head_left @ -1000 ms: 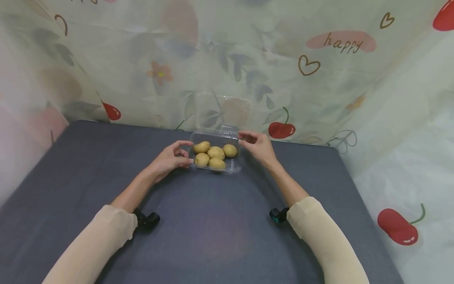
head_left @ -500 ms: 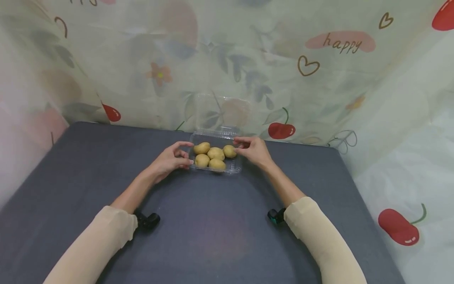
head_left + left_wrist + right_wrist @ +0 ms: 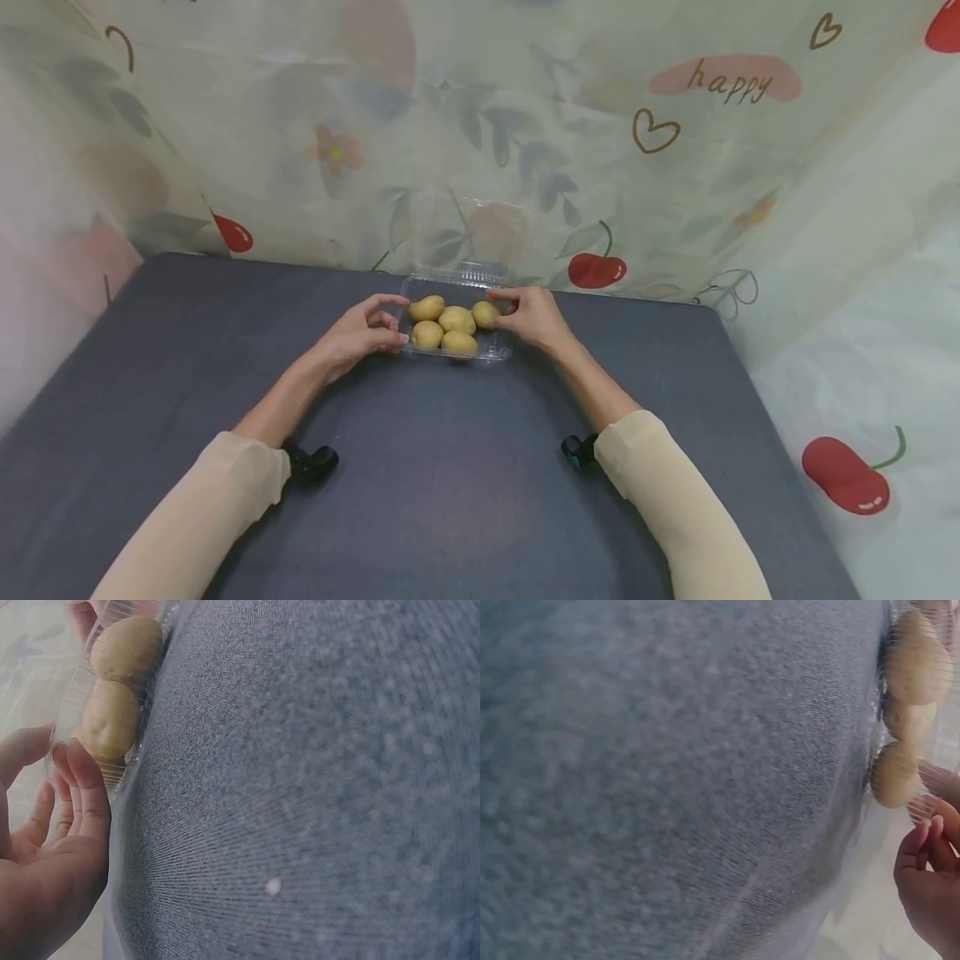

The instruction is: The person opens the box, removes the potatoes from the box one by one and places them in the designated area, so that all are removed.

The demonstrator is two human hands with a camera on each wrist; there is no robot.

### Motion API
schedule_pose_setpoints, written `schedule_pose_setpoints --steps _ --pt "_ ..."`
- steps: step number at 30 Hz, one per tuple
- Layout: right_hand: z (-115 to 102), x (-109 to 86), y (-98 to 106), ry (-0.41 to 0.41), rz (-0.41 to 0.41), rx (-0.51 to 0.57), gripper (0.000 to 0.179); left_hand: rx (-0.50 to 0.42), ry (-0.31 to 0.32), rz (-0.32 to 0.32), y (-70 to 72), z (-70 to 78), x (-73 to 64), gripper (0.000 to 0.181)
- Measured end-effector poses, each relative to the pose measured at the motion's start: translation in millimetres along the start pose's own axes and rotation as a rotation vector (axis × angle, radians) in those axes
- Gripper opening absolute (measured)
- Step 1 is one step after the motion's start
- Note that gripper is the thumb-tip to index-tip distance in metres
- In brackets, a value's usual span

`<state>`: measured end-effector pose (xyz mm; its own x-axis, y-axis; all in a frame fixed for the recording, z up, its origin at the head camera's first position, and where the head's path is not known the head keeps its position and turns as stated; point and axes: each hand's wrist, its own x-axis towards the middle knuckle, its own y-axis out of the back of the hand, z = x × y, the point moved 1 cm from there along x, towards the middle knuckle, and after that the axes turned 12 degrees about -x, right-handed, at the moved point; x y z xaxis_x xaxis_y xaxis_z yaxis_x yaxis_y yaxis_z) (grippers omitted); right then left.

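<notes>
A clear plastic clamshell container (image 3: 491, 353) lies near the back of the table with several yellow potatoes (image 3: 457, 321) inside, its see-through lid (image 3: 472, 229) standing up behind. My left hand (image 3: 358, 335) holds the container's left end, index finger at the rear and thumb toward the front. The left wrist view shows those fingertips right at the rim, beside a potato (image 3: 111, 720). My right hand (image 3: 534, 318) reaches over the right end, thumb and fingers around the rightmost potato (image 3: 485, 314). Through the ribbed wall in the right wrist view, its fingers meet the potato (image 3: 895, 776).
A dark grey cloth covers the table (image 3: 450, 467). Behind it hangs a pale printed curtain (image 3: 300, 100), close to the raised lid. A small white speck (image 3: 274, 886) shows on the cloth in the left wrist view.
My right hand has moved from the container's back right corner forward and left, onto the rightmost potato. The left hand keeps its place at the left end.
</notes>
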<state>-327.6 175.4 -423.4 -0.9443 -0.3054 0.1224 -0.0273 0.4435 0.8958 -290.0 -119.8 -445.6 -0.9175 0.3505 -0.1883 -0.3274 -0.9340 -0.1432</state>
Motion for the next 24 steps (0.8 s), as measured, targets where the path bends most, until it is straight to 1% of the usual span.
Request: schedule_pose_setpoints --steps 2,7,15,20,24 --pt "-1.2 1.8 1.3 0.001 -0.011 -0.032 0.04 0.002 -0.002 0.0 0.1 0.8 0.8 0.061" --pt "-4.5 5.7 1.1 -0.006 -0.048 -0.068 0.045 0.0 0.002 0.007 1.2 1.7 1.9 0.061" --pt "-6.9 5.7 -3.7 0.03 -0.039 -0.127 0.051 -0.019 0.005 0.004 2.4 -0.2 1.9 0.063" --pt "-7.0 7.5 -1.0 0.065 -0.074 -0.181 0.049 -0.027 0.009 -0.001 1.8 -0.3 1.5 0.064" --pt "-7.7 8.3 0.1 0.067 -0.106 -0.222 0.047 -0.029 0.007 -0.006 1.5 -0.9 0.8 0.064"
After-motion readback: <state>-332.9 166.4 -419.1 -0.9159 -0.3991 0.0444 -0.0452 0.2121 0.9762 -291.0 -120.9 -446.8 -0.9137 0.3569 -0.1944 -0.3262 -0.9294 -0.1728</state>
